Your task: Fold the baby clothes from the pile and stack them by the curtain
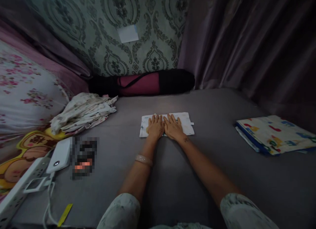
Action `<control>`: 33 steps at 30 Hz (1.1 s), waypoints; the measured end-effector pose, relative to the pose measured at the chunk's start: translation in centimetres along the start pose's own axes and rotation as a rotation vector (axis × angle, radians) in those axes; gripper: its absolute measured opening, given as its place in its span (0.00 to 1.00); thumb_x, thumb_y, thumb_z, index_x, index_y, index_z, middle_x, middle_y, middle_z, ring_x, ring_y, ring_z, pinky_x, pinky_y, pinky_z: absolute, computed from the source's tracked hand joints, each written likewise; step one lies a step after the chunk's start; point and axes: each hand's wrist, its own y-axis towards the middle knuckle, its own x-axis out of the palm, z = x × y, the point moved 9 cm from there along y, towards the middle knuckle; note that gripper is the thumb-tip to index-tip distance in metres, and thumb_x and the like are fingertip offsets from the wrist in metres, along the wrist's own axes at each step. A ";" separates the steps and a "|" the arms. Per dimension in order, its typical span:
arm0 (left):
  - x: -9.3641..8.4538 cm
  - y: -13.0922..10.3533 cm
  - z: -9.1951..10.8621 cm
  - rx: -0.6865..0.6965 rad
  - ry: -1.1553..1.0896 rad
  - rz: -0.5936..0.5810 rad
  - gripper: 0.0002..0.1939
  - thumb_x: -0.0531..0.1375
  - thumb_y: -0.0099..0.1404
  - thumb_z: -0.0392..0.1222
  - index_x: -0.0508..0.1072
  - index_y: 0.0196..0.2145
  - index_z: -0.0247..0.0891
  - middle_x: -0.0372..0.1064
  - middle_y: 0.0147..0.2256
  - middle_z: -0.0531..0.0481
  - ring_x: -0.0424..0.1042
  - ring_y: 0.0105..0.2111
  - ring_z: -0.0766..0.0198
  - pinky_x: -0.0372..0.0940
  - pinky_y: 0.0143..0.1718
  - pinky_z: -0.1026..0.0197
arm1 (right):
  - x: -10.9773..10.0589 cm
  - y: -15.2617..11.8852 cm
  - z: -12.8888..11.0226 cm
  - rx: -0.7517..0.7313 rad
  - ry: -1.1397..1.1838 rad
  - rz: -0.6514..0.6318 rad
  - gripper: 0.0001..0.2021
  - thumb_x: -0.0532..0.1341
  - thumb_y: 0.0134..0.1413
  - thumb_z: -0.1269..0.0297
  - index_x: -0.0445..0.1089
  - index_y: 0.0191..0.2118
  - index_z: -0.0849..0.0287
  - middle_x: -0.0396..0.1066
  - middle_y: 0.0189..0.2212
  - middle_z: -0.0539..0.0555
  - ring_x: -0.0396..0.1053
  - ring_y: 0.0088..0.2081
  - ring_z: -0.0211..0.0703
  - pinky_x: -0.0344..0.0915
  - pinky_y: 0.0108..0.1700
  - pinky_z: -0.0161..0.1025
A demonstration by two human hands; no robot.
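Note:
A folded white cloth (186,121) with small printed figures lies flat on the grey bed sheet (209,110), a small tag at its right edge. My left hand (155,126) rests palm down on its left half, fingers stretched out. Beside it, my right hand (172,126) presses flat near the middle of the cloth, fingers slightly spread. The two hands nearly touch at the thumbs. They cover the centre of the cloth, so its folds there are hidden.
Folded colourful fabric (276,133) lies at the right. Crumpled pale cloth (86,112) sits at the left, above a white power bank (60,155), a power strip (23,183) and a yellow strip (65,215). A long black and maroon bag (140,84) lies along the wall.

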 end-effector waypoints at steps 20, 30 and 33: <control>-0.3 -0.3 -0.4 0.009 0.053 0.045 0.27 0.43 0.71 0.46 0.58 0.64 0.36 0.51 0.66 0.41 0.45 0.67 0.49 0.39 0.66 0.42 | -1.2 0.0 -0.3 -0.047 0.010 0.048 0.26 0.44 0.65 0.62 0.53 0.67 0.57 0.47 0.68 0.55 0.41 0.68 0.51 0.32 0.66 0.57; 0.5 -0.2 -1.2 -0.026 0.056 -0.012 0.29 0.41 0.72 0.50 0.54 0.66 0.38 0.47 0.67 0.40 0.44 0.67 0.48 0.41 0.65 0.40 | -0.6 0.1 0.1 -0.016 0.026 -0.011 0.26 0.41 0.66 0.60 0.53 0.67 0.57 0.47 0.68 0.56 0.41 0.68 0.50 0.35 0.66 0.56; -1.0 -0.3 -1.1 -0.042 0.100 0.107 0.29 0.40 0.72 0.52 0.55 0.66 0.38 0.47 0.67 0.40 0.42 0.67 0.48 0.37 0.65 0.39 | -1.5 0.2 0.8 0.025 0.009 0.064 0.27 0.41 0.66 0.59 0.51 0.68 0.59 0.46 0.68 0.57 0.40 0.69 0.52 0.33 0.66 0.59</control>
